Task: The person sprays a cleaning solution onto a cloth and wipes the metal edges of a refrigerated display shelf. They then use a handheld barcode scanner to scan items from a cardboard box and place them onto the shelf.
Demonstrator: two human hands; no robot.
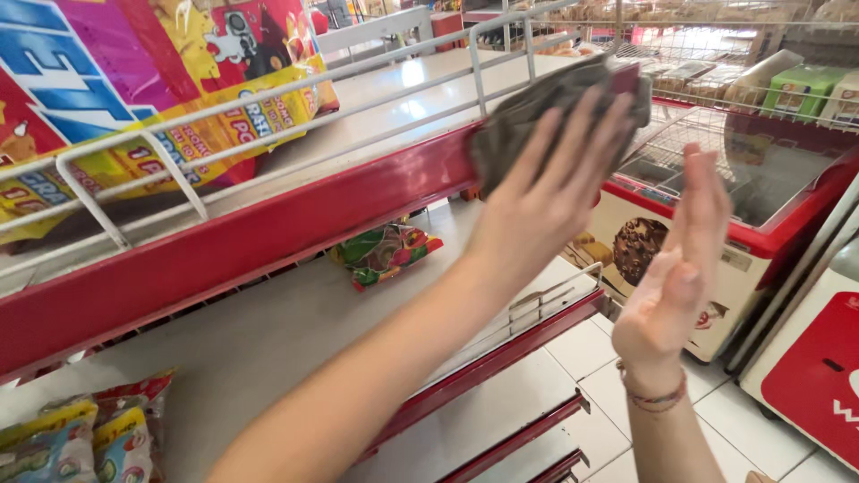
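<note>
My left hand (546,192) is spread flat, fingers apart, pressing a grey cleaning cloth (528,116) against the red front edge (268,224) of a shop shelf. The cloth bunches under and above my fingers, covering the right end of that edge. My right hand (680,268) is held upright just beside the left, palm turned inward, fingers straight and together, holding nothing and touching nothing. A beaded bracelet (658,398) circles its wrist.

Above my left hand, behind the cloth, a white wire rail (268,98) runs along the shelf's front. Further left on that shelf lies a large, brightly coloured snack bag (134,89) in yellow, blue, pink and red.

Below my left forearm is a lower shelf (268,340), pale and mostly bare, with a green and red packet (385,255) near its back and several small colourful packets (72,438) at its far left corner. More red-edged shelves step down beneath it.

Beyond my right hand stands a chest freezer (761,233) with a red rim and a glass lid. Above it, wire shelving holds boxes, one of them green (801,89). White floor tiles (608,385) show below my right wrist.
</note>
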